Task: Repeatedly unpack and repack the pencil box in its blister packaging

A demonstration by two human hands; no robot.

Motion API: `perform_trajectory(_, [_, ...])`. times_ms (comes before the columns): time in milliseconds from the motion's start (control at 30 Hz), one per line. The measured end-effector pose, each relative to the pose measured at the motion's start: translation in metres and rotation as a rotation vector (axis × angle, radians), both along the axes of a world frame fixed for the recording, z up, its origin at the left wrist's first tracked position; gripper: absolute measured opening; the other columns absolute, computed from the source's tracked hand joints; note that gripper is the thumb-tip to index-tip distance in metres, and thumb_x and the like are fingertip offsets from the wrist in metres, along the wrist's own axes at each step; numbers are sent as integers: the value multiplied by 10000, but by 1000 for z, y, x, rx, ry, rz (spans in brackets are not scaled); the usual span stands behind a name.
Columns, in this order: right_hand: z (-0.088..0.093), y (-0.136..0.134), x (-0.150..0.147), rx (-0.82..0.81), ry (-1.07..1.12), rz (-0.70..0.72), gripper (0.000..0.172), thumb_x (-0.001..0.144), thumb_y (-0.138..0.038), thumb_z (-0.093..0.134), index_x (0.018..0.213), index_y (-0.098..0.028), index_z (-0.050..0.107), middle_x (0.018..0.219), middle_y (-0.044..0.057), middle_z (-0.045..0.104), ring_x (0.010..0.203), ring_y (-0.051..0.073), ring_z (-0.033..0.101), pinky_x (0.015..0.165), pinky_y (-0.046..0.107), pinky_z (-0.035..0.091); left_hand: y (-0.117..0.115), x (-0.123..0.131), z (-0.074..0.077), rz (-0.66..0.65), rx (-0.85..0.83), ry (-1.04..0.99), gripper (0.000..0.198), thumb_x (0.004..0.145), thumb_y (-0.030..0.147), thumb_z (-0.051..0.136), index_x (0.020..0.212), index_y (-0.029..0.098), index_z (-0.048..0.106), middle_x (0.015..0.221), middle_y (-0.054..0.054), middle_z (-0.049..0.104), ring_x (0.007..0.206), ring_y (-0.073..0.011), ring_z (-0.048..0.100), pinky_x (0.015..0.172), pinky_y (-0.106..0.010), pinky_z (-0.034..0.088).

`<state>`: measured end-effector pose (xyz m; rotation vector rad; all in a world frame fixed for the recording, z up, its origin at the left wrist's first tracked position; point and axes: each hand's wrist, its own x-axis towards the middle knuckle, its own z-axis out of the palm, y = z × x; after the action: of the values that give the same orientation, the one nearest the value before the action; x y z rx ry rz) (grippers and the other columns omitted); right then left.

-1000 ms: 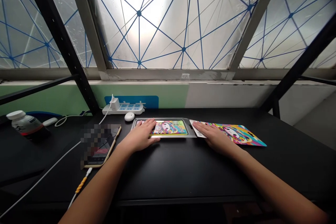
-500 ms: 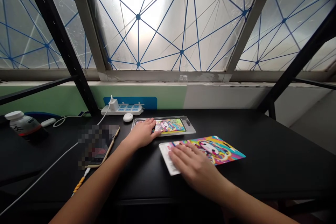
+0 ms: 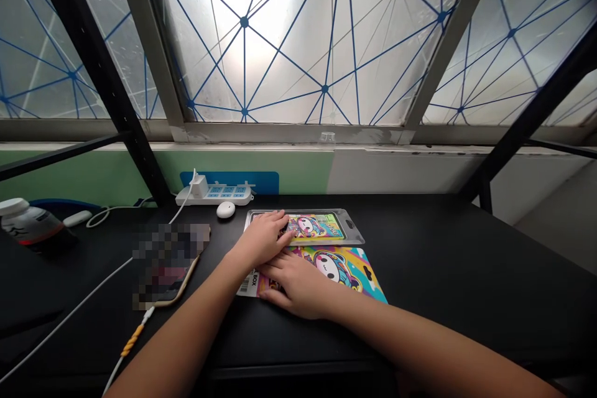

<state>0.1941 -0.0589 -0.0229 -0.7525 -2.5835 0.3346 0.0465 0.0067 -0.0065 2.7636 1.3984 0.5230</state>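
The left grip (image 3: 265,238) rests flat and unclamped on the left part of the clear package (image 3: 321,227), and the right grip (image 3: 297,283), also unclamped, lies palm-down on the printed card (image 3: 342,268) just nearer the person. Both lie on the black tabletop (image 3: 448,255); beyond them, leftward, sit a round white object (image 3: 226,210) and a power strip (image 3: 228,194).

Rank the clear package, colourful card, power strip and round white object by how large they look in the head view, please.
Colourful card, partly covered
Clear package
Power strip
Round white object
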Motion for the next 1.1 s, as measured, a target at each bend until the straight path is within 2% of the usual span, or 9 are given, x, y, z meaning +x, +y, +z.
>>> perform_trajectory(200, [3,-5,5,-16,-29,54,484,921,-370,608,1355,-158,569,1410,137,581,1355,281,466,1156,420,319,-1,0,-1,12,17,4,492,1006,469,413,1353,170,593,1458,-128,548,1340,-304,496,1108,-440,387])
perform_trajectory(500, [5,-10,6,-1,-69,80,411,955,-355,554,1304,-147,616,1319,136,653,1277,257,541,1135,409,350,-1,1,-3,34,8,11,491,1008,472,400,1370,187,571,1475,-117,531,1359,-296,474,1116,-445,372])
perform_trajectory(700, [1,4,5,14,-83,86,440,961,-452,570,1288,-167,642,1286,109,684,1225,246,585,1078,367,408,-1,1,-4,30,3,16,497,1017,461,382,1375,168,565,1480,-124,524,1357,-297,474,1120,-449,369])
perform_trajectory(800, [0,11,2,85,-137,73,418,960,-453,573,1232,-152,672,1206,106,722,1161,258,621,1042,374,431,-1,1,-3,26,-6,7,476,1014,446,396,1358,174,579,1471,-123,534,1351,-296,480,1124,-449,366])
perform_trajectory(933, [1,14,0,282,-183,129,346,975,-418,550,1121,-137,690,1084,107,750,1063,254,644,1041,400,412,-1,0,-3,26,-15,-17,467,1009,452,409,1345,183,589,1475,-121,531,1357,-294,475,1130,-445,363])
perform_trajectory(1033, [4,17,7,440,-202,174,288,1024,-298,434,980,-177,692,960,76,740,910,210,637,952,382,443,0,-1,-4,24,-17,-14,467,1010,445,409,1358,183,578,1480,-118,526,1364,-292,471,1137,-448,356])
perform_trajectory(1100, [8,22,20,497,-194,109,316,1027,-263,400,905,-194,684,888,68,716,844,206,612,881,380,454,0,-1,-5,20,-12,-3,471,1015,436,395,1364,175,573,1478,-122,527,1363,-292,473,1139,-447,353])
